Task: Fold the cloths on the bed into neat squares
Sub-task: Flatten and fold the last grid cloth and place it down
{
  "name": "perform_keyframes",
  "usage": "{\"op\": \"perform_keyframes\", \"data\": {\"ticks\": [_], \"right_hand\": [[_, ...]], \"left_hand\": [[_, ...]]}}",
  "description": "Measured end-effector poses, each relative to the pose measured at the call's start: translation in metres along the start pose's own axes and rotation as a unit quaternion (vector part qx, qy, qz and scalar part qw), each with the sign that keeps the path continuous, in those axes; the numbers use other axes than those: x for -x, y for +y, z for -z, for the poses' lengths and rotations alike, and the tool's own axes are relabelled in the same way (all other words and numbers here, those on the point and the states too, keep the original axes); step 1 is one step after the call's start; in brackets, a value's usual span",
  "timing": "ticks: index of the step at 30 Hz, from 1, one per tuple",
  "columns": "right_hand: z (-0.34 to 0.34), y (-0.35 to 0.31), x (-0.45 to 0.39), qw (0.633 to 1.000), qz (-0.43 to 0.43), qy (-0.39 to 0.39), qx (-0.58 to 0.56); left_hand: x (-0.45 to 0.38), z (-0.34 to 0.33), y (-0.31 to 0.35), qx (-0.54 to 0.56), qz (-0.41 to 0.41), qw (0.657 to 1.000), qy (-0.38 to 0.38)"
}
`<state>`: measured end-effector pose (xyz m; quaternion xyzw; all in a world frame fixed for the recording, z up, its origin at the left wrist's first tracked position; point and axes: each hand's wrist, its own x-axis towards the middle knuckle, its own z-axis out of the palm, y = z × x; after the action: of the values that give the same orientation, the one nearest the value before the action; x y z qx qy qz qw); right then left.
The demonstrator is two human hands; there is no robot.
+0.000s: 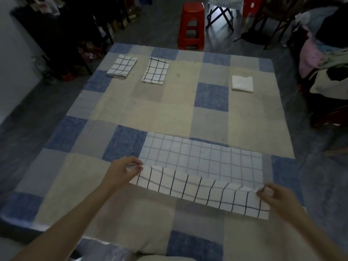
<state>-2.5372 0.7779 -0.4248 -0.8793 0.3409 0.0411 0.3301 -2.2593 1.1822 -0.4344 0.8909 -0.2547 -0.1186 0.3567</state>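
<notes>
Head view: grid-check cloth (203, 161) near bed (169, 106) front edge, near edge lifted. Left hand (122, 171) and right hand (276, 196) pinch its near corners. Three folded cloths lie along far edge.

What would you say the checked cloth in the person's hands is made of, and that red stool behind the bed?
The checked cloth looks like thin woven fabric, perhaps cotton: it sags and ripples between the left hand and right hand, and its surface is matt. The red stool looks like moulded plastic: one even colour with glossy highlights on its seat and legs.
</notes>
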Motion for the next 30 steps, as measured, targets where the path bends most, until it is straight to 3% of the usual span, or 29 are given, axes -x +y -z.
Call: {"op": "perform_keyframes", "data": {"ticks": [9, 13, 15, 17, 19, 22, 30], "right_hand": [[-0.009, -0.012, -0.070, 0.991, -0.096, 0.082, -0.039], [-0.025, -0.028, -0.069, 0.975, -0.113, 0.189, 0.016], [-0.040, -0.043, -0.063, 0.972, -0.066, 0.219, 0.062], [-0.062, -0.057, -0.055, 0.977, 0.008, 0.192, 0.092], [-0.086, -0.068, -0.047, 0.980, 0.026, 0.147, 0.131], [-0.119, -0.080, -0.038, 0.979, -0.004, 0.100, 0.179], [-0.133, -0.076, -0.053, 0.971, 0.009, 0.084, 0.224]], "left_hand": [[-0.091, -0.033, 0.012, -0.072, 0.059, 0.996, -0.003], [-0.087, -0.057, 0.041, -0.062, -0.043, 0.996, 0.056], [-0.068, -0.079, 0.061, -0.064, -0.123, 0.990, 0.015], [-0.049, -0.109, 0.071, -0.095, -0.194, 0.975, -0.061], [-0.038, -0.138, 0.071, -0.125, -0.214, 0.964, -0.096], [-0.036, -0.161, 0.071, -0.164, -0.161, 0.966, -0.117], [-0.042, -0.166, 0.069, -0.262, -0.115, 0.948, -0.140]]}}
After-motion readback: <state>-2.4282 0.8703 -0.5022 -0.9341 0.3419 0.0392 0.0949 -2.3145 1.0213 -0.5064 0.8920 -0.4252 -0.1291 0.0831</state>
